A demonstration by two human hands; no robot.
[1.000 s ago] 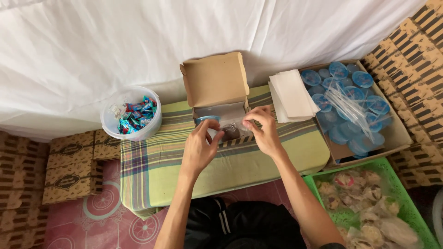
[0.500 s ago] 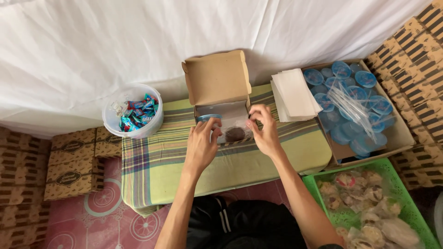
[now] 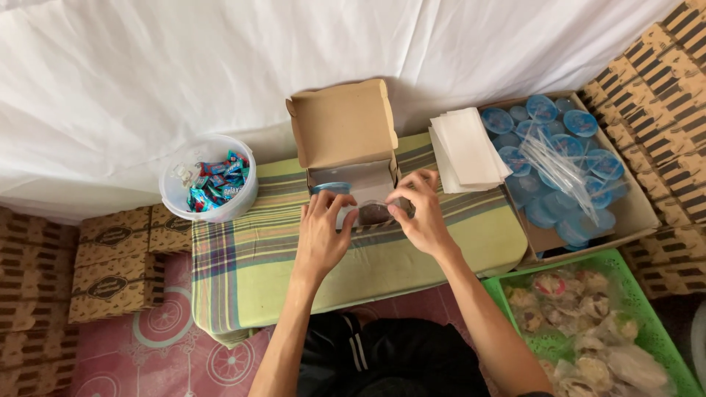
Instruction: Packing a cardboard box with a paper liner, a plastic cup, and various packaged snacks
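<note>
A person seated at a low table draped in a green plaid cloth (image 3: 243, 257) works both hands at the front edge of an open cardboard box (image 3: 346, 147). The left hand (image 3: 322, 237) and right hand (image 3: 419, 213) pinch opposite sides of a small clear packet holding something dark brown (image 3: 373, 214), fingers curled around it just above the box's open tray. A blue-lidded cup (image 3: 331, 188) sits inside the box, just behind the left fingertips. To the left on the cloth stands a white plastic tub of wrapped sweets (image 3: 209, 180). To the right lies a stack of white paper sheets (image 3: 467, 149), beside a cardboard carton of blue-lidded cups and clear straws (image 3: 562, 158). A green basket of wrapped snacks (image 3: 588, 323) sits at lower right, near the right forearm.
</note>
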